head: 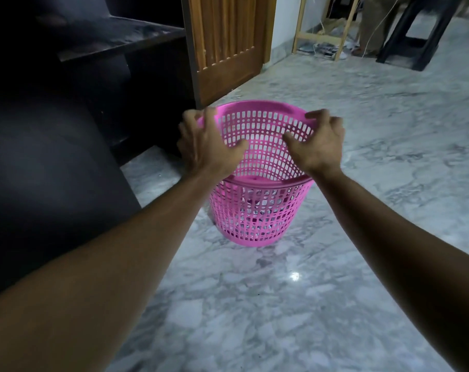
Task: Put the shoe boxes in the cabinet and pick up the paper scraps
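Pink basket (257, 210) is gripped at the rim by both hands: left hand (206, 146) curled over the left edge, right hand (317, 145) curled over the right edge. Whitish scraps (257, 208) are glimpsed inside, below the hands. Dark cabinet (115, 84) is seen left of the left hand.

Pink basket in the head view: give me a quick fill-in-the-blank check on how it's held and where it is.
1. The left hand and right hand grip the pink basket by its ____.
2. The floor under the basket is grey-white ____.
3. Left of the basket stands a dark ____.
4. The basket's wall is ____, not solid.

Missing words: rim; marble; cabinet; perforated
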Tool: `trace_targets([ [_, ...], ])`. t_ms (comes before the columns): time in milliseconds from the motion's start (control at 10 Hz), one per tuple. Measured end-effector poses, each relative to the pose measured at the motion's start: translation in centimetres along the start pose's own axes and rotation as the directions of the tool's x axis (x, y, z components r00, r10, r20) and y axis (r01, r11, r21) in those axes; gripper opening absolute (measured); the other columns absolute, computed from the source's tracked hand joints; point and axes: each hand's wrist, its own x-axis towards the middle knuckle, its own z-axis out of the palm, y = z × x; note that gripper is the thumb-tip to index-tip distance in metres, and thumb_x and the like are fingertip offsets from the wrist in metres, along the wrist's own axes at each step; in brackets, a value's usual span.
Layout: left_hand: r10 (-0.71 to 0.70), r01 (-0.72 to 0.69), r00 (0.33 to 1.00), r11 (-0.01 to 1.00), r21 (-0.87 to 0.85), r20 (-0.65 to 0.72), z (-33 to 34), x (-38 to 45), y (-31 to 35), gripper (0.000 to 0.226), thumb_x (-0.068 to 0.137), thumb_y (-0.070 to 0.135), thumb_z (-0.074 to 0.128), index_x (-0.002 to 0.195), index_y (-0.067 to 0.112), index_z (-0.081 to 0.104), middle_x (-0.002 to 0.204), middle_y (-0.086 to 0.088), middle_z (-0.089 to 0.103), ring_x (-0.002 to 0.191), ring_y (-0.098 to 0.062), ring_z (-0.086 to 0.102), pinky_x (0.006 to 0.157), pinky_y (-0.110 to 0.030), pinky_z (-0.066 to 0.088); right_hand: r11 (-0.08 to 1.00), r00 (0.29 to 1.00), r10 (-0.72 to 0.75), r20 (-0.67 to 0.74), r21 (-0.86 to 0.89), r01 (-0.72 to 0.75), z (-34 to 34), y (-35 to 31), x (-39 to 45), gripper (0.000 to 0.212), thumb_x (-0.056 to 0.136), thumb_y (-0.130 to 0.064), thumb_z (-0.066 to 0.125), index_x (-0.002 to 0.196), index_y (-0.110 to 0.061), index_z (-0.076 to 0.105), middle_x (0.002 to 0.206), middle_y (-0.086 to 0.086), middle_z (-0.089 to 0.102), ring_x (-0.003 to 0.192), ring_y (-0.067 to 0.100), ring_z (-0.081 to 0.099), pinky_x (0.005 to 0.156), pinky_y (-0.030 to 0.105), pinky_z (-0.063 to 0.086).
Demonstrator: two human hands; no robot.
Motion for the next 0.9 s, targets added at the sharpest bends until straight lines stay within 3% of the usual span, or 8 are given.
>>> trace_targets([
  [100,-0.325,0.324,0.945,0.929,-0.181,0.028,-0.7,-2.0,-2.0,0.083,0.077,0.051,0.077,0.144,0.021,0.037,0.144,-0.011,0.034,0.131,-0.032,0.045,0.101,-0.043,0.048,0.948,0.962,0.261,-0.077,0.210,-0.240,-0.6,2.6,-1.7,0.086,0.075,-0.058,0.062,0.143,-0.009,0.041,0.144,0.023,0.041,0.133,0.044,0.044,0.111,0.045,0.039],
  [200,-0.440,0.547,0.827,0.774,-0.319,0.351,-0.3,-3.1,-3.5,0.071,0.085,0.045,0.072,0.141,0.017,0.040,0.137,-0.007,0.052,0.120,-0.029,0.060,0.096,-0.039,0.052,0.721,0.819,0.521,0.240,0.389,-0.573,-0.4,4.5,-2.9,0.090,0.077,-0.062,0.062,0.148,-0.012,0.037,0.148,0.022,0.046,0.126,0.047,0.053,0.099,0.056,0.052],
  [300,-0.406,0.565,0.811,0.731,-0.383,0.421,-0.5,-3.2,-4.0,0.049,0.087,0.041,0.067,0.126,0.017,0.050,0.121,-0.006,0.065,0.104,-0.026,0.067,0.094,-0.048,0.060,0.618,0.784,0.455,0.423,0.484,-0.620,0.2,4.3,-3.9,0.053,0.088,-0.043,0.060,0.131,-0.012,0.052,0.133,0.018,0.062,0.115,0.042,0.061,0.072,0.050,0.063],
  [400,-0.421,0.558,0.822,0.731,-0.394,0.384,-1.7,-3.0,-4.7,0.048,0.084,0.039,0.065,0.126,0.017,0.054,0.114,-0.005,0.067,0.100,-0.025,0.068,0.091,-0.048,0.061,0.642,0.810,0.410,0.419,0.498,-0.583,1.0,2.7,-4.7,0.048,0.090,-0.038,0.060,0.129,-0.011,0.054,0.128,0.016,0.064,0.113,0.040,0.063,0.070,0.049,0.064],
  [600,-0.485,0.572,0.819,0.728,-0.377,0.307,-3.8,-2.3,-9.8,0.065,0.065,0.057,0.062,0.119,0.022,0.064,0.108,-0.003,0.073,0.096,-0.026,0.072,0.089,-0.048,0.062,0.649,0.801,0.320,0.505,0.500,-0.574,3.3,-1.4,-5.9,0.034,0.101,-0.028,0.058,0.128,-0.010,0.049,0.124,0.012,0.060,0.101,0.029,0.062,0.086,0.054,0.060],
  [700,-0.486,0.578,0.815,0.710,-0.402,0.315,-2.7,-1.8,-13.8,0.071,0.056,0.068,0.062,0.115,0.028,0.063,0.109,-0.003,0.075,0.097,-0.029,0.073,0.091,-0.054,0.061,0.653,0.797,0.282,0.534,0.502,-0.568,4.2,-2.4,-6.7,0.044,0.102,-0.027,0.059,0.140,-0.010,0.044,0.127,0.011,0.056,0.092,0.020,0.061,0.089,0.052,0.058],
  [800,-0.459,0.565,0.825,0.687,-0.457,0.329,-3.2,-2.0,-14.1,0.075,0.062,0.074,0.065,0.119,0.027,0.056,0.116,-0.001,0.070,0.103,-0.027,0.071,0.096,-0.050,0.057,0.651,0.796,0.264,0.545,0.508,-0.564,4.8,-2.3,-7.1,0.059,0.100,-0.038,0.062,0.150,-0.015,0.040,0.142,0.015,0.056,0.096,0.022,0.060,0.089,0.054,0.057],
  [900,-0.473,0.538,0.842,0.709,-0.456,0.258,-4.9,-2.1,-12.9,0.082,0.070,0.082,0.054,0.126,0.023,0.058,0.120,0.001,0.069,0.107,-0.025,0.067,0.100,-0.046,0.054,0.654,0.756,0.327,0.566,0.442,-0.614,3.8,-1.9,-7.3,0.083,0.091,-0.060,0.065,0.158,-0.024,0.032,0.155,0.015,0.047,0.121,0.034,0.056,0.099,0.058,0.050],
])
